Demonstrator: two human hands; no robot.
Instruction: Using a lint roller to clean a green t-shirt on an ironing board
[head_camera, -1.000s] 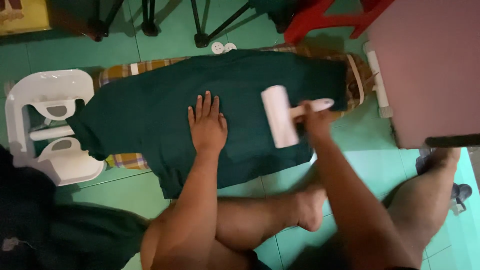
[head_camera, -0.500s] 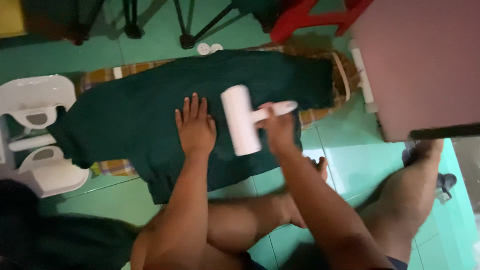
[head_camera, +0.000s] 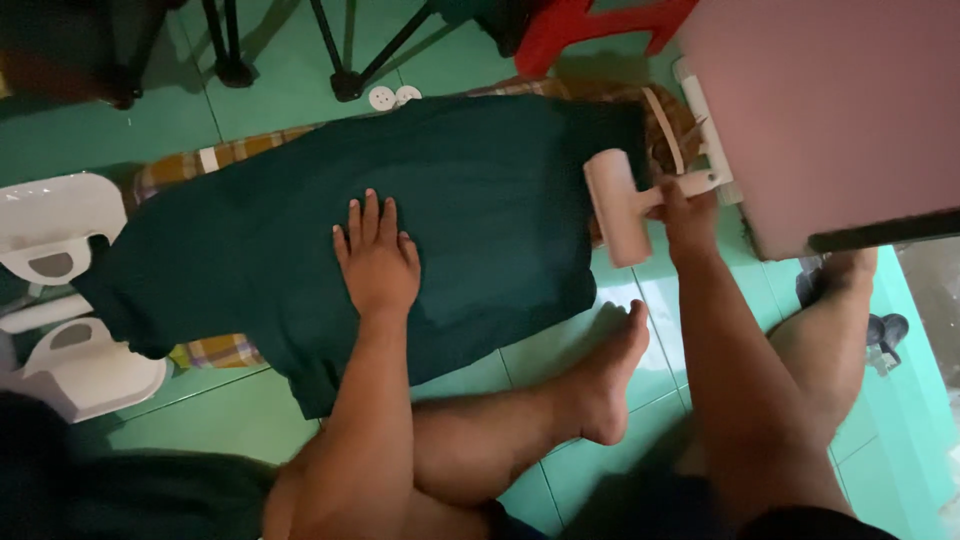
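A dark green garment (head_camera: 480, 190) lies spread flat on a plaid cloth (head_camera: 215, 155) on the green tiled floor. My left hand (head_camera: 377, 258) rests flat on the middle of the garment, fingers apart. My right hand (head_camera: 688, 212) grips the handle of a pale pink lint roller (head_camera: 617, 207), whose drum sits at the garment's right edge, over the fabric's border and the floor.
A white plastic stool (head_camera: 60, 300) lies at the left. A pink box-like surface (head_camera: 830, 110) fills the upper right. Red chair legs (head_camera: 590, 25) and black stand legs (head_camera: 340, 60) are at the top. My bare foot (head_camera: 610, 385) and legs are folded below the garment.
The lint roller has travelled to the right across the garment, from near my left hand to the right edge. My left hand has stayed pressed on the cloth.
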